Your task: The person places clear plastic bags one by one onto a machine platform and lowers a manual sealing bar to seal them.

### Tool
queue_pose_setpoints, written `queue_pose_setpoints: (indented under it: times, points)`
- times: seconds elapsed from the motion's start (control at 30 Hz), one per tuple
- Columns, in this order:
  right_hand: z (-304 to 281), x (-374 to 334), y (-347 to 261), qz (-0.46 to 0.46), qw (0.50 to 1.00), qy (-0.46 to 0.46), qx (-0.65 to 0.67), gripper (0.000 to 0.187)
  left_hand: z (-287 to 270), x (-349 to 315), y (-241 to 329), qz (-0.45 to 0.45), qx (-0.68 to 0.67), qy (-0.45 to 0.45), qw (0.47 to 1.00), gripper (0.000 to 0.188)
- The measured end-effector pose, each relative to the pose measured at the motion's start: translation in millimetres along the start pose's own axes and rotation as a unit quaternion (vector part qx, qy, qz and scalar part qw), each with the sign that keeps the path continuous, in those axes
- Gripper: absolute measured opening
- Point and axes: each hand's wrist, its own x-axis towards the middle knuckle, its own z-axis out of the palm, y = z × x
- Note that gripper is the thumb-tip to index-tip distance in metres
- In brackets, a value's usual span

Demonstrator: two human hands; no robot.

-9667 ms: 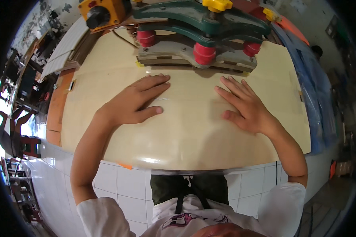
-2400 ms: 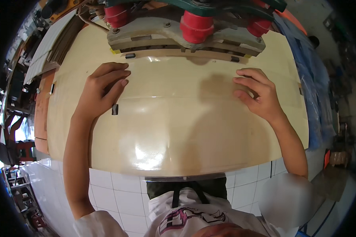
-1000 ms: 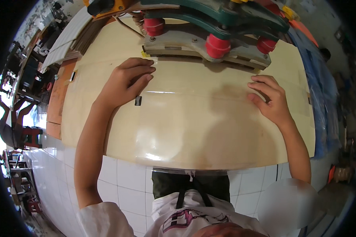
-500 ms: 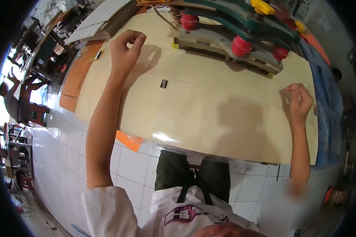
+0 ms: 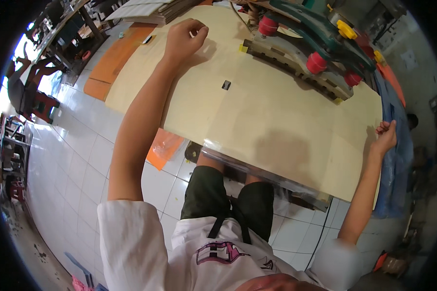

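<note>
My left hand (image 5: 185,40) is over the far left part of a table with a cream covering (image 5: 199,104). Its fingers are curled in with the thumb near the index finger; anything inside the grip is hidden. At the table's right edge, beside blue plastic sheeting (image 5: 389,179), my right hand (image 5: 385,139) is closed, fingers bent and thumb against them. Whether something thin is pinched there is unclear. Between the hands lies a small dark rectangular piece (image 5: 226,85). Beyond it stands a green metal machine frame (image 5: 320,39) with red and yellow knobs.
Stacked pale boards (image 5: 148,10) lie at the far left, near an orange-brown board (image 5: 116,60). An orange sheet (image 5: 162,148) sticks out below the table's near left edge. Clear film (image 5: 267,170) hangs along the front edge. A person (image 5: 20,89) is farther off at left.
The view has shifted, so the table and machine sit differently in the picture. My right hand has moved outward to the table's right edge and turned. My left hand keeps its curled shape.
</note>
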Motion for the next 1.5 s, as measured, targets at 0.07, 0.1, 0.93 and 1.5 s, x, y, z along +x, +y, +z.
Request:
queue_pose_setpoints:
  times: [0.07,0.1,0.93,1.5]
  points:
    - [-1.4,3.6,4.7,0.054,0.998,0.029,0.017,0.038,0.5,0.5,-3.3,0.003,0.001,-0.023,1.000,0.020]
    - [-2.8,7.0,5.4,0.055,0.998,0.025,0.017,0.038,1.1,0.7,-4.8,0.000,0.003,-0.022,1.000,0.020]
    - [64.4,-109.8,-42.6,-0.310,0.775,-0.480,-0.270,0.027,11.3,-14.3,30.6,0.097,-0.117,-0.298,0.943,0.014]
    - [63.7,-108.4,-36.7,-0.263,0.800,-0.472,-0.261,0.029,21.2,-16.1,40.4,0.183,-0.054,-0.358,0.914,0.027]
